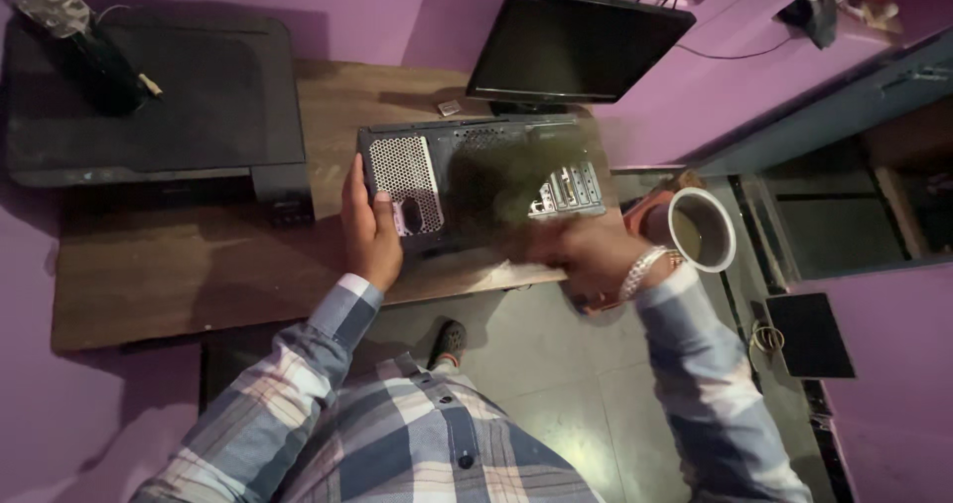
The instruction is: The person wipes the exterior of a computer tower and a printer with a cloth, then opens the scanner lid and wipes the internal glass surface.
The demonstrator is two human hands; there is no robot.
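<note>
Left hand [369, 227] flat on black computer case [481, 183] atop wooden desk [189, 275]; blurred right hand [576, 250], grip unclear.

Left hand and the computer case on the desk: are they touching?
Touching. The head view shows the left hand laid flat against the left end of the computer case, fingers over its mesh vent, with no gap visible.

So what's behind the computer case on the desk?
A dark monitor stands right behind the computer case, against the purple wall. The case hides most of the monitor's base, and the desk between them cannot be seen.
</note>
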